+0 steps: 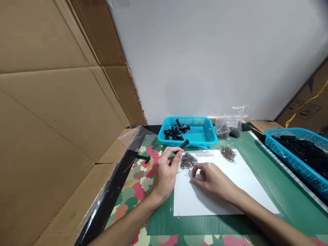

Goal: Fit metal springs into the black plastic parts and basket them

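My left hand point(167, 171) is closed around a narrow black plastic part point(185, 144), whose far end sticks up past the fingers. Just right of it, a pile of tiny silvery metal pieces point(188, 160) lies on a white sheet of paper point(217, 205). Low over the sheet, by the near side of that pile, my right hand point(211, 179) has thumb and forefinger curled together. Whatever sits between those fingertips is too small to make out. A second pile of small metal pieces point(228, 153) rests at the sheet's far right.
Behind the piles stands a blue basket point(188, 144) with several black parts point(176, 130). Plastic bags of metal pieces point(228, 130) sit beside it. Another blue basket point(294, 157), full of black parts, is at the right. One black part point(143, 158) lies left, near a cardboard wall point(64, 112).
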Available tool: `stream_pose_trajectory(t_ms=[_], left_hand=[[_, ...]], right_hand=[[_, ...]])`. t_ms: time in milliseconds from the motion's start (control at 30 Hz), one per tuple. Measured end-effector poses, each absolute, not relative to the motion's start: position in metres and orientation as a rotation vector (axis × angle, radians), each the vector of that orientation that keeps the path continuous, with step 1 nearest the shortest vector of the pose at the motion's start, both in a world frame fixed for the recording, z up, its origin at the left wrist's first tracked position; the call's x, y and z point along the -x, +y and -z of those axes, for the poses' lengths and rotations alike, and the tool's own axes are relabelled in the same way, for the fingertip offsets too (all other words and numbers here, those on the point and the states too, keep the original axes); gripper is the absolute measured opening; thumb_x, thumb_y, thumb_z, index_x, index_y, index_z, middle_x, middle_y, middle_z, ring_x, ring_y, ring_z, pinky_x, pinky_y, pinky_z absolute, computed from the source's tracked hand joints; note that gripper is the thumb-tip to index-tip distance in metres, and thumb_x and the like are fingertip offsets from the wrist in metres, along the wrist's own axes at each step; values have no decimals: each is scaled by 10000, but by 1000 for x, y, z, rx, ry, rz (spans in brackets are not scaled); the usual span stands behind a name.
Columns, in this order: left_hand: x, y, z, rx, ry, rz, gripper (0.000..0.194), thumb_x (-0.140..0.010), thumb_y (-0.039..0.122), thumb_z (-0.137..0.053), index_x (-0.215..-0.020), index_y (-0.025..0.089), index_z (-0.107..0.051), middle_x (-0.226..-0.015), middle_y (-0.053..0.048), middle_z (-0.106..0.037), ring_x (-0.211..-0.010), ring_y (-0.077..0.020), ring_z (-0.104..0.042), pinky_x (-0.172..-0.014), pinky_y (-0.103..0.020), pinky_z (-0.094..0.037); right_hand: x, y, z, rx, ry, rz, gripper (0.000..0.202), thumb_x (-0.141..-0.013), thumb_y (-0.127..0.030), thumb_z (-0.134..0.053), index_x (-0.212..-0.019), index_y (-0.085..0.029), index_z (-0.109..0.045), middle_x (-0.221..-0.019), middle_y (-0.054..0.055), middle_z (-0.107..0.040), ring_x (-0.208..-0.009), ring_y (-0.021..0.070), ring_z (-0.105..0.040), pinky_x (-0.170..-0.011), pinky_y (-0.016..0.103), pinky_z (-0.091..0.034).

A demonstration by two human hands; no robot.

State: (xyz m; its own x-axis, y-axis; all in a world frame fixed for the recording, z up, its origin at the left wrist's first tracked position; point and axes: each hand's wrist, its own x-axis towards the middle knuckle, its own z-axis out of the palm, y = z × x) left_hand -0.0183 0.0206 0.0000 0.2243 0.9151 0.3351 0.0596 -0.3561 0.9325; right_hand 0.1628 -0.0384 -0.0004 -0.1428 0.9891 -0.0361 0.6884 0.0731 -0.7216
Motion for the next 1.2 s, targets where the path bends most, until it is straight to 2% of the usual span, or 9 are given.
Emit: stream_pose_trajectory(t_ms=[100, 267, 400, 567, 733, 833, 1033, 1200], left_hand=[[17, 23, -3, -1610, 897, -1229, 248, -988, 413, -686, -988, 179, -767, -1015, -35, -650, -512, -32, -423, -460, -215, -324], [15, 27, -1, -1605, 881, -1130, 265, -941, 427, -740, -980, 173, -804, -1012, -55, -696, -515, -49, -450, -444, -213, -350], [15, 25, 2, -1677, 882, -1012, 263, -978, 424, -692, -979, 179, -786, -1036, -57, -689, -625, -89, -532, -497, -214, -390], [13, 19, -1, -1847, 800, -912, 223, -1011, 398, -662, -1003, 202, -767, -999, -41, -656, -864, -158, -608, -682, -237, -452], [15, 14, -2, -1963, 821, -869, 233, -1040, 397, -613, -1026, 194, -726, -981, -26, -615, -770, -135, -544, -670, -249, -411], [15, 13, -3, -1996, 836, -857, 246, -1057, 405, -578, -1036, 198, -710, -982, -29, -601, -796, -146, -544, -679, -252, -416], [16, 11, -7, -2043, 905, -902, 214, -1061, 370, -567, -1004, 208, -694, -1002, -18, -589, -794, -139, -554, -680, -248, -426], [17, 11, -5, -2097, 904, -900, 181, -1064, 324, -562, -1021, 215, -700, -1043, -25, -598, -836, -148, -582, -708, -253, -450]], right_hand=[[-161, -39, 3, 1686, -1911, -852, 46, -824, -197, -739, -857, -206, -771, -571, -46, -548, -546, 127, -487, -580, 258, -269], [-159, -39, 5, 1519, -1842, -896, 76, -833, -162, -683, -825, -189, -754, -542, -66, -460, -523, 112, -415, -556, 257, -265], [-167, -39, 0, 1353, -1570, -784, 159, -886, -309, -698, -837, -177, -772, -540, -79, -316, -521, 114, -297, -532, 272, -216], [-176, -37, -6, 1285, -1343, -786, 300, -848, -456, -786, -813, -159, -805, -552, -79, -282, -534, 109, -244, -534, 284, -202], [-177, -35, -3, 1260, -1338, -899, 374, -830, -526, -806, -823, -152, -814, -562, -82, -253, -546, 108, -232, -539, 284, -199], [-178, -34, -2, 1267, -1332, -926, 404, -839, -556, -791, -828, -152, -813, -558, -79, -260, -546, 110, -244, -538, 284, -200], [-175, -35, 1, 1273, -1373, -889, 369, -864, -519, -754, -818, -156, -800, -541, -79, -283, -531, 110, -252, -527, 277, -214], [-173, -37, 3, 1305, -1379, -736, 275, -889, -432, -731, -902, -166, -803, -546, -77, -320, -525, 114, -274, -526, 277, -219]])
